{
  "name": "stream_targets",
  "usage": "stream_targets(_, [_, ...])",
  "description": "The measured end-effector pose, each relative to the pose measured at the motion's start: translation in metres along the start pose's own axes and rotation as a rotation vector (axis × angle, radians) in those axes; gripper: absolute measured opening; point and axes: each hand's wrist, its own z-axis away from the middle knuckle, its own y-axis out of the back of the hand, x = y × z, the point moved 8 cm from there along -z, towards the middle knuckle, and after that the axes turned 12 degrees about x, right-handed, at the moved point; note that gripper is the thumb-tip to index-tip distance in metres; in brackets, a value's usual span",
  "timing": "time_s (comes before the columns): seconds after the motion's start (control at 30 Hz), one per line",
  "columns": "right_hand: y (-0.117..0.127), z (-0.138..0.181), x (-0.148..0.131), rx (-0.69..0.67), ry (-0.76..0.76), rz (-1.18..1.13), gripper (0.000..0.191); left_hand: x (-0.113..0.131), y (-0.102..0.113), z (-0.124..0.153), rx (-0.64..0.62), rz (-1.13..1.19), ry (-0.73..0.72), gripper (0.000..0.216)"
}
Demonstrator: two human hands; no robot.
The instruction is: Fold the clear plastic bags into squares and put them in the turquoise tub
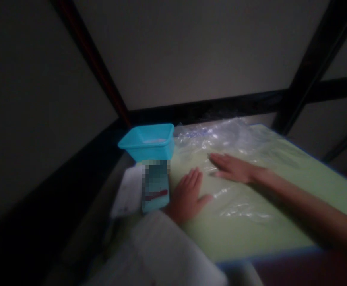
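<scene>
A clear, crinkled plastic sheet [235, 139] lies across the pale yellow-green tabletop [283, 234]. My right hand [234, 168] rests palm down on the plastic, fingers stretched towards the left. Nearer to me, my left hand [188, 195] lies flat at the left edge of the sheet, its thumb spread away from the fingers. Neither hand grips anything. A whitish, blurred surface [161, 254] in the foreground hides my left forearm; I cannot tell what it is.
At the back left stands a turquoise plastic basin [149, 150] with something pale inside. Before it lie a flat greenish item with a red strip [157, 202], partly pixelated, and a white sheet-like piece [128, 190]. Walls with dark beams [209, 109] close off the back and left.
</scene>
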Motion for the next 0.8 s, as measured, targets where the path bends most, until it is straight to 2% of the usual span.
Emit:
stream_targets(0.2, [-0.017, -0.008, 0.016, 0.019, -0.013, 0.004, 0.076, 0.0, 0.0, 0.001, -0.023, 0.037, 0.012, 0.072])
stream_targets(0.47, [-0.018, -0.006, 0.016, 0.015, -0.022, 0.026, 0.076, 0.007, 0.007, -0.012, 0.133, 0.133, -0.015, 0.068])
stream_targets(0.63, [-0.018, -0.006, 0.014, 0.004, -0.015, 0.04, 0.071, 0.013, 0.0, -0.022, 0.119, 0.125, -0.048, 0.063])
stream_targets(0.8, [-0.017, -0.005, 0.015, -0.015, -0.023, 0.037, 0.069, 0.014, -0.007, -0.022, 0.031, 0.052, -0.037, 0.065])
